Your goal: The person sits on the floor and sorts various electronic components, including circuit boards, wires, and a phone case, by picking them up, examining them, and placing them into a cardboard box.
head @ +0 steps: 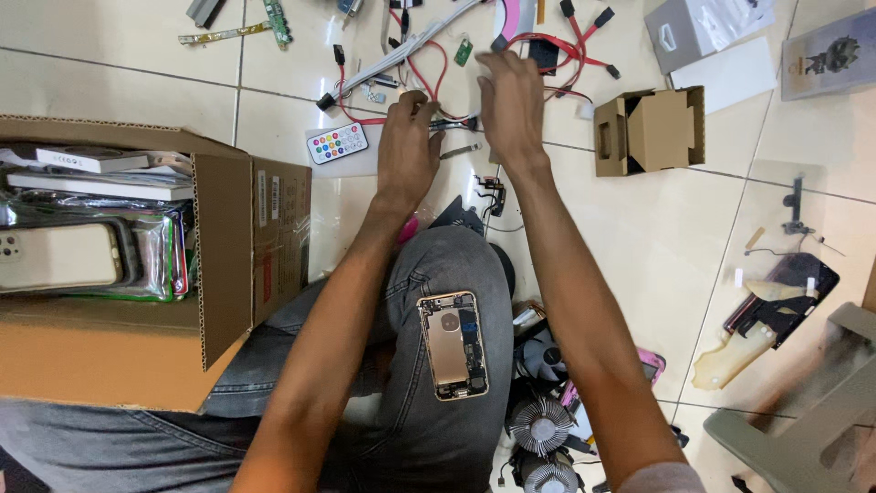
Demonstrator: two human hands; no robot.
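Both arms reach forward over my knee to a tangle of cables on the tiled floor. My left hand (pixel 407 146) has its fingers curled down on a small dark part among the red and white cables (pixel 415 57). My right hand (pixel 511 105) is blurred, fingers bent over the same spot near a small dark piece (pixel 453 123). Whether either hand grips anything is unclear. An opened phone body (pixel 453 345), gold frame with exposed insides, rests on my jeans-clad knee.
A large cardboard box (pixel 228 246) with phone cases and booklets stands at left. A small remote (pixel 337 143) lies near the left hand. A small open carton (pixel 650 131), grey and white boxes, fan heatsinks (pixel 540 425) and a broken phone part (pixel 780 297) surround me.
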